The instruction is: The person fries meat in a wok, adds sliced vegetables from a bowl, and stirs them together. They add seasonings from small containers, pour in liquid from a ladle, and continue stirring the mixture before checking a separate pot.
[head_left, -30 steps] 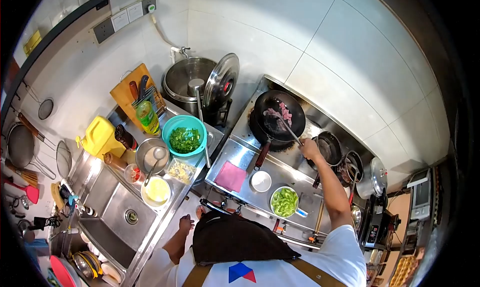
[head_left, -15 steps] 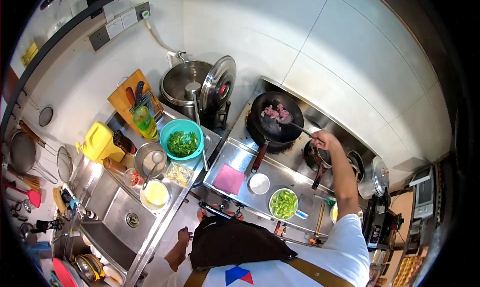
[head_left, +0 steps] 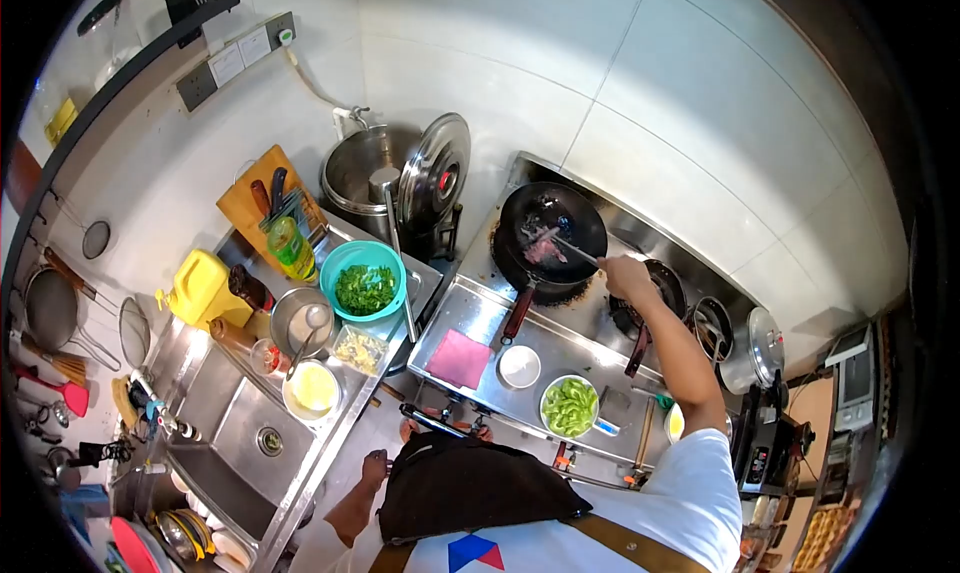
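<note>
My right hand is closed around the handle of a wok spatula. The spatula's blade is down among pieces of pinkish meat in a black wok. This wok sits on the left burner, its dark handle pointing toward me. Low at my side, near the sink counter's edge, my left hand hangs with loosely curled fingers and no visible object in it. Closest to the wok on the steel worktop are a white bowl, a pink cloth and a bowl of sliced green vegetable.
A second dark pan sits right of the wok. At left, the sink counter holds a turquoise basin of chopped greens, a steel bowl, a yellow jug and a sink. A large steel pot stands in the corner.
My right hand has moved left and a little up, toward the wok, with the spatula. The meat has been pushed lower in the wok and bunched together.
</note>
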{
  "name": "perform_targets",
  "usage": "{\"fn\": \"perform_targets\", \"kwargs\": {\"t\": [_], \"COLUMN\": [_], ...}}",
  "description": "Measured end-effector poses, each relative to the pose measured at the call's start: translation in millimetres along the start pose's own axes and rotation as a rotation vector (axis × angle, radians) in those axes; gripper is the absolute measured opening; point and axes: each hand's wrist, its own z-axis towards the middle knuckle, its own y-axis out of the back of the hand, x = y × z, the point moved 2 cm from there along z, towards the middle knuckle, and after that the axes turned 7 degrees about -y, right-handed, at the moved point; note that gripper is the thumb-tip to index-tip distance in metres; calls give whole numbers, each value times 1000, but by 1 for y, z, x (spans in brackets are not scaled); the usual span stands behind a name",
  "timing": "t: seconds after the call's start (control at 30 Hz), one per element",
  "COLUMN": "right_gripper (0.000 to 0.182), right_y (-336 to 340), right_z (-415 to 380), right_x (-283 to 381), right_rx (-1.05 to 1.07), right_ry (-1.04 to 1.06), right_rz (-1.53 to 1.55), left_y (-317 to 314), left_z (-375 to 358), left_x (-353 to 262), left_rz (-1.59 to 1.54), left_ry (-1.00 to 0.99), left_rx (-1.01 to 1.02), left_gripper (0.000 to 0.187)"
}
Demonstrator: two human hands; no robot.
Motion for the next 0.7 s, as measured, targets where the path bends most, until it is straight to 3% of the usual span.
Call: {"fn": "perform_targets", "kwargs": {"t": [0.03,0.13,0.3,0.37,0.43,0.53,0.57,0.63,0.7], "right_gripper": [29,30,35,36,45,53,53,45,33], "right_y": [-4,-20,-68,-94,-112,-73,-55,-21,27], "right_z": [-10,-37,-26,-8,-4,-30,-39,-59,-81], "right_x": [-4,-8,2,9,9,6,0,-14,-12], "right_rx": [16,71,75,-47,-15,106,109,158,150], "right_ry": [19,-56,-192,-285,-293,-92,-88,-128,-100], "right_rz": [-16,-24,244,372,415,260,258,195,141], "left_y": [1,2,4,6,10,22,28,48,67], "left_z": [2,10,-11,-24,-44,-67,-67,-70,-65], "left_x": [0,-13,-67,-99,-118,-137,-131,-121,-117], "left_rz": [-5,478,622,625,634,607,605,594,520], "left_ry": [5,-203,-415,-512,-601,-637,-633,-705,-773], "left_rx": [-1,143,190,125,59,-209,-210,-611,-831], "left_gripper": [43,38,35,31,24,18,18,19,21]}}
